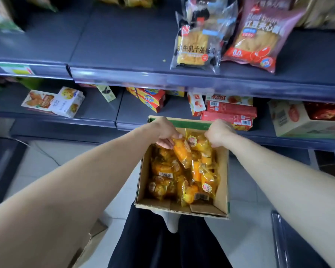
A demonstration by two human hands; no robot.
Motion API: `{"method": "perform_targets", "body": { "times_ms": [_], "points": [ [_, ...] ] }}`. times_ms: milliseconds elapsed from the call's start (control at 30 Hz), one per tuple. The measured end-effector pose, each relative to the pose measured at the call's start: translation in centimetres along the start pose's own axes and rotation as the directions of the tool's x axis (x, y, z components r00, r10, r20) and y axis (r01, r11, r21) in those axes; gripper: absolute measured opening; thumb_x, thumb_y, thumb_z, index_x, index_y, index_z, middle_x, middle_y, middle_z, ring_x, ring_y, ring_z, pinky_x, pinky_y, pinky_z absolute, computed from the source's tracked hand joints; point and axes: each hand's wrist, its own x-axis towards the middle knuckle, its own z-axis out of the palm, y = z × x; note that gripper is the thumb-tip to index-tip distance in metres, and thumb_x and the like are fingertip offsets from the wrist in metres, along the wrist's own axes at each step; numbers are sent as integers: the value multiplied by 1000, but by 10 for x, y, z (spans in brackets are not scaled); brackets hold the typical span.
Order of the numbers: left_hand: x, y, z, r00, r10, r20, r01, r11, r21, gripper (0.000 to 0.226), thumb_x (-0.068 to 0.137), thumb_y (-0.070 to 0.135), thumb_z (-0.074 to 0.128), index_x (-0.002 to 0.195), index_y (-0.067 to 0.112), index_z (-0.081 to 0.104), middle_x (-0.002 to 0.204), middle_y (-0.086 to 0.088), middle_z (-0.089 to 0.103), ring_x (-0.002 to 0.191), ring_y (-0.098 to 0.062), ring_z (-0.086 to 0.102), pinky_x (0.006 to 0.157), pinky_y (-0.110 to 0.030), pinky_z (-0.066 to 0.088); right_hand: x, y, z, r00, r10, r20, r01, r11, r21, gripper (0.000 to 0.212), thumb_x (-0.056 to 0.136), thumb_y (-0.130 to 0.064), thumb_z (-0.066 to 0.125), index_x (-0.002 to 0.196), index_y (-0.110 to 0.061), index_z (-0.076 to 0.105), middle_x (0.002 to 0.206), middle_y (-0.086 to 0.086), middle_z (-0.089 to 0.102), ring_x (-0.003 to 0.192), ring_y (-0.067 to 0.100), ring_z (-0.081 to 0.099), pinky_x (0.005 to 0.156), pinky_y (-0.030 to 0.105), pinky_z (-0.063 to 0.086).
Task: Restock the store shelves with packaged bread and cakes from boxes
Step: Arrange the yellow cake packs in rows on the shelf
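Yellow cake packets (162,171) filled the cardboard box (223,171) at centre frame, parked below the shelf (114,35) for short reaches, while left hand (165,135) and right hand (218,133) each gripped one at its far end.

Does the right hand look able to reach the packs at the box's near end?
Probably yes: the box is open-topped and nothing covers those packs, but the right hand grips a far pack.

Head view looks down onto the box (223,171), facing the shelves (124,41).
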Motion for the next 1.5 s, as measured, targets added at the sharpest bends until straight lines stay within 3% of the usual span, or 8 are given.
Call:
{"method": "perform_targets", "body": {
  "times_ms": [100,233,367,500,667,1033,1333,1500],
  "points": [
    [-28,17,-21,997,71,-28,-68,994,81,29,89,8,62,115,-4,59,82,-15,62,61,-17,60,63,-24,55,-24,-14,-44,995,-84,61,76,990,121,28,92,-7,48,114,7,59,114,23,62,93,33,64,66,29,52],
    [-60,36,-54,985,148,-94,-137,984,110,10,90,5,60,98,-2,59,69,-13,61,61,-17,59,62,-23,56,-56,-33,-93,994,-113,7,111,986,127,21,95,-9,45,93,3,63,84,15,68,63,23,65,44,24,44],
    [-89,47,-90,962,222,-160,-218,975,46,10,88,-3,59,83,5,56,47,-4,63,57,-17,59,77,-32,55,-83,-54,-137,979,-192,-62,200,965,170,14,94,-5,46,93,-5,60,95,16,58,74,24,56,61,26,47],
    [-107,53,-131,930,294,-219,-325,937,-125,25,86,-6,60,101,14,59,76,-8,62,62,-14,62,59,-22,57,-94,-83,-167,947,-244,-211,288,934,210,15,93,-4,49,97,-7,63,101,21,61,87,29,59,84,41,52],
    [-114,53,-185,864,377,-335,-477,826,-301,30,85,-17,54,82,13,59,83,-10,61,54,-6,65,61,-18,56,-89,-134,-194,911,-254,-324,344,903,257,26,94,-6,46,113,5,60,95,22,62,74,27,61,69,36,54],
    [-87,25,-288,865,355,-355,-500,548,-670,31,90,-17,40,94,8,59,96,-16,63,95,-29,63,74,-31,59,7,-275,-207,861,-286,-420,387,905,177,30,94,-11,45,118,-1,60,123,22,59,114,37,56,97,43,47],
    [-50,-3,-355,869,280,-407,-494,467,-733,34,91,-16,38,91,10,59,93,-17,62,65,-27,72,62,-27,60,114,-370,-174,888,-348,-301,395,912,112,33,93,-10,46,122,1,58,128,23,55,119,38,53,100,45,45],
    [-36,-8,-379,848,306,-433,-530,447,-721,40,88,-21,31,88,8,58,85,-13,66,70,-25,71,66,-27,60,141,-407,-161,860,-313,-404,331,943,-28,27,94,-7,50,118,0,61,123,17,61,113,31,59,89,33,51]
  ]
}}
